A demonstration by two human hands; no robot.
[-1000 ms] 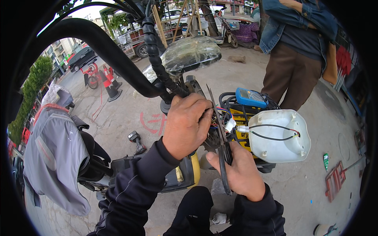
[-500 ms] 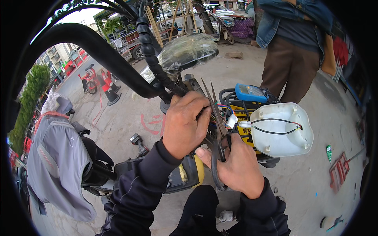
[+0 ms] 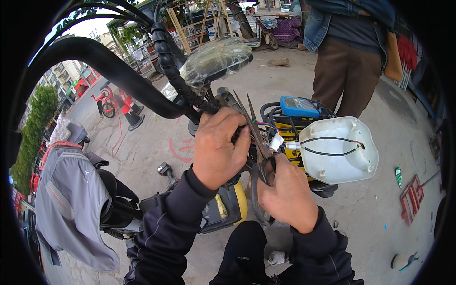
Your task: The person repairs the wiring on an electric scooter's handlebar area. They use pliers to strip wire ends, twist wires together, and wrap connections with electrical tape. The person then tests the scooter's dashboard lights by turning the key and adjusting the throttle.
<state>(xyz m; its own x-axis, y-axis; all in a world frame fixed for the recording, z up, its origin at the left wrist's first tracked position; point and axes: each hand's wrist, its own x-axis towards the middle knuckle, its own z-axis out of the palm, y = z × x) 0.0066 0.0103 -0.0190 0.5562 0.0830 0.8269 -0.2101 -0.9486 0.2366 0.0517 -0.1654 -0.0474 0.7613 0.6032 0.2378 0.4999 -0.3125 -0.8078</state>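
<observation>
The one pair of dark metal scissors with looped black handles sits in the right hand, which is wrapped round the handles; its two long, tapering blades point upward, slightly parted, just beside the left hand. That hand's thumb and fingers are drawn together, though I can't tell what lies between them. Right of the blades are thin multicoloured wires and a small blocky white plastic connector. Beyond, two slim black wires cross one smooth, hollow white plastic shell, near one boxy blue multimeter.
</observation>
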